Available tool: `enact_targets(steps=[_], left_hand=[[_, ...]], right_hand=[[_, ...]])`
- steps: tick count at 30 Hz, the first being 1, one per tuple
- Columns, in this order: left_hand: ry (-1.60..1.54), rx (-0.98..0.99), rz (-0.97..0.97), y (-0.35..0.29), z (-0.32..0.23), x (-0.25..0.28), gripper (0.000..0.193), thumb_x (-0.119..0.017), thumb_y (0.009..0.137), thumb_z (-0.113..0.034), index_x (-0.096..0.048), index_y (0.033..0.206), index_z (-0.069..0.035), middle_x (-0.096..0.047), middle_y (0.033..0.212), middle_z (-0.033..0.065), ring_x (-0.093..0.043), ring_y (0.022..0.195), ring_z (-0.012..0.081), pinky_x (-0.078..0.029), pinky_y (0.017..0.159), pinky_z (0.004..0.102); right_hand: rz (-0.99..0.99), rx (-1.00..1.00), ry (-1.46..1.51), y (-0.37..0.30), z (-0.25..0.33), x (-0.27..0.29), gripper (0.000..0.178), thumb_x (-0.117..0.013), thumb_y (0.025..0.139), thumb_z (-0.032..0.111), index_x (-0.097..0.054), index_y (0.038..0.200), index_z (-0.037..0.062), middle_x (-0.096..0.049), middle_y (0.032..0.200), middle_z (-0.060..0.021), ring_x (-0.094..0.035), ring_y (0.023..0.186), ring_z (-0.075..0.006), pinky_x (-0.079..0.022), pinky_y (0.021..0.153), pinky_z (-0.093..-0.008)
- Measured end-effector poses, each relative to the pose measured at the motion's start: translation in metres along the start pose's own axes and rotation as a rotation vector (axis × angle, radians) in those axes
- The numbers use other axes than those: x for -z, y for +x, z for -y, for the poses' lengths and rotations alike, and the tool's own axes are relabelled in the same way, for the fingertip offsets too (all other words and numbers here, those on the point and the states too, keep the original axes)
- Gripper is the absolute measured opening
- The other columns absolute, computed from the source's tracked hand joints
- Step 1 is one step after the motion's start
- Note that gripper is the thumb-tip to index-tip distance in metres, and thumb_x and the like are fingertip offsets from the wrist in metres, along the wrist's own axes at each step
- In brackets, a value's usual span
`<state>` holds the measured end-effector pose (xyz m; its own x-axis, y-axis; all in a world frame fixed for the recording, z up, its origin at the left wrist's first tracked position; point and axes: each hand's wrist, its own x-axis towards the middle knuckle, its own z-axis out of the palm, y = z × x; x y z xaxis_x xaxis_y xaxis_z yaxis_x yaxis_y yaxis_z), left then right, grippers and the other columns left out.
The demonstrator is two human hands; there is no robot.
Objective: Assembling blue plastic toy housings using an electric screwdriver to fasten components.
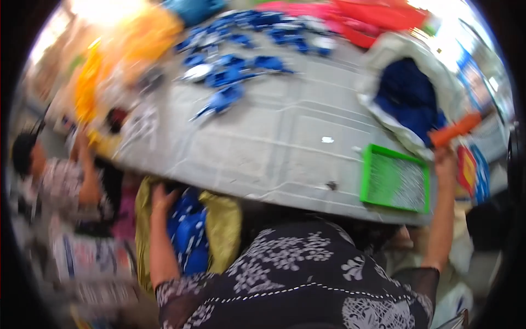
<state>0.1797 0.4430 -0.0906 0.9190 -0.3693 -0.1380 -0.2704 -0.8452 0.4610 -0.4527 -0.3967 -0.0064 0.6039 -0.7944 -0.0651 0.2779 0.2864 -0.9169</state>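
My right hand (445, 157) is at the right table edge, closed round the near end of an orange tube-shaped thing (456, 130); blur hides its exact kind. Just beyond it, a white sack (370, 82) lies with its mouth toward me, full of dark blue material (408, 90). My left hand (163, 196) is down beside the table at the rim of an olive-yellow sack (222, 222), thumb and fingers apart. Blue parts with white spots (189, 230) fill that sack. Near my right forearm is a green tray (367, 178) of small silvery pieces (402, 181).
Loose blue and white pieces (224, 71) spread over the far part of the grey table (263, 137). Red and pink bags (378, 19) lie at the back. Clear and yellow plastic bags (142, 35) crowd the left, where another person (60, 178) works. A small dark bit (331, 186) lies near the front edge.
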Motion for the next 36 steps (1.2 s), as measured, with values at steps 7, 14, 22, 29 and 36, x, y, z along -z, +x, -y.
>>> enact_targets(steps=[7,14,22,29,36], left_hand=[[0.515,-0.129,0.262,-0.044,-0.091,0.069,0.046,-0.083,0.082,-0.035,-0.073,0.11,0.0,-0.077,0.097,0.0172,-0.074,0.086,0.0299,-0.057,0.081,0.0409],[-0.126,-0.618,0.355,-0.09,-0.292,0.086,0.039,-0.082,0.082,-0.01,-0.068,0.116,0.003,-0.069,0.098,0.0108,-0.065,0.081,0.0177,-0.053,0.074,0.0319],[-0.807,-0.748,0.697,-0.069,-0.451,-0.038,0.067,-0.081,0.092,-0.019,-0.051,0.15,-0.002,-0.064,0.12,0.0079,-0.061,0.08,0.0077,-0.052,0.07,0.0241],[-0.891,-0.643,0.744,-0.021,-0.489,-0.107,0.031,-0.078,0.092,-0.018,-0.07,0.115,0.0,-0.071,0.092,0.0032,-0.064,0.076,0.0079,-0.053,0.064,0.0259],[-0.771,-0.726,0.493,-0.003,-0.473,-0.156,0.043,-0.08,0.084,-0.017,-0.067,0.124,-0.003,-0.074,0.108,0.0182,-0.072,0.098,0.0262,-0.056,0.089,0.0375]], right_hand=[[-0.756,0.686,-0.193,-0.201,0.006,-0.132,0.02,-0.063,0.106,0.022,-0.066,0.107,0.0023,-0.075,0.094,-0.0124,-0.072,0.08,-0.0192,-0.058,0.077,-0.0336],[-0.225,0.511,-0.708,-0.246,-0.026,-0.271,0.014,-0.066,0.1,0.007,-0.065,0.11,-0.0035,-0.066,0.101,-0.007,-0.065,0.086,-0.0121,-0.055,0.079,-0.0278],[0.304,0.019,-0.488,-0.125,-0.064,-0.332,0.024,-0.065,0.106,0.025,-0.063,0.095,0.0042,-0.069,0.08,-0.0033,-0.066,0.071,-0.0099,-0.052,0.066,-0.0263],[0.508,-0.005,-0.754,-0.042,-0.079,-0.363,0.023,-0.069,0.102,0.024,-0.068,0.107,0.0017,-0.067,0.092,-0.0003,-0.062,0.083,-0.0091,-0.051,0.076,-0.0275],[0.285,0.226,-1.164,0.125,-0.127,-0.412,0.033,-0.069,0.093,0.033,-0.072,0.113,0.0073,-0.075,0.106,-0.0161,-0.071,0.102,-0.0323,-0.055,0.089,-0.0431]])
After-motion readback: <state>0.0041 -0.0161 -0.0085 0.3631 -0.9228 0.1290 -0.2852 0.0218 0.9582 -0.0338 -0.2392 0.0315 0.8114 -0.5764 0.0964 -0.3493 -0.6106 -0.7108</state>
